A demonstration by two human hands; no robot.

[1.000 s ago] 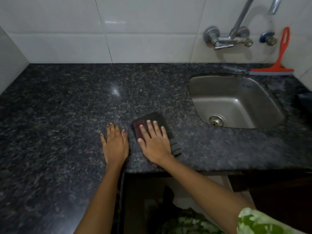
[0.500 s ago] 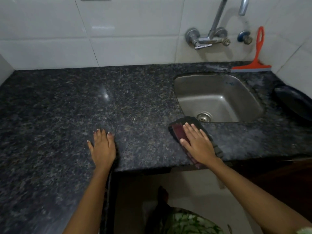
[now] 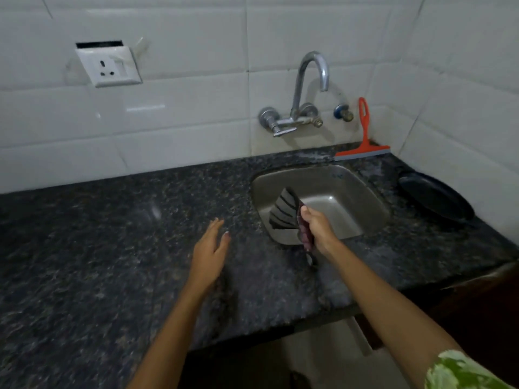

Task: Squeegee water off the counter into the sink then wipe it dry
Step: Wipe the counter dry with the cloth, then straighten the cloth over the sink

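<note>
- Cloth (image 3: 283,213): dark, striped, bunched in the right hand (image 3: 317,230) and held in the air above the near-left part of the sink (image 3: 373,197). One end fans out over the basin; a short tail hangs below the fist, over the near rim.
- Right hand: fingers curled tightly around the cloth, wrist over the front edge of the sink.
- Left hand (image 3: 209,251): fingers straight and slightly spread, holding nothing, just above the counter (image 3: 112,234) to the left of the sink. Contact with the surface cannot be confirmed.
- Squeegee (image 3: 363,147): red, blade on the counter behind the sink, handle leaning against the tiled wall, well apart from both hands.
- Step in hand, as judged: the squeegee stage appears finished; the wiping stage is under way, with the cloth brought over the sink, probably to be wrung or shaken out.
- Counter condition: pale, smeared patches show near the front edge right of centre and behind the sink; whether these are moisture or glare cannot be determined.
- Next move calls for: the left hand joining the right to twist the cloth over the basin, then returning it flat to any damp areas.
- Other items: tap (image 3: 306,94) on the wall above the sink; dark plate (image 3: 438,199) on the counter right of the sink; wall socket (image 3: 108,66) upper left.
</note>
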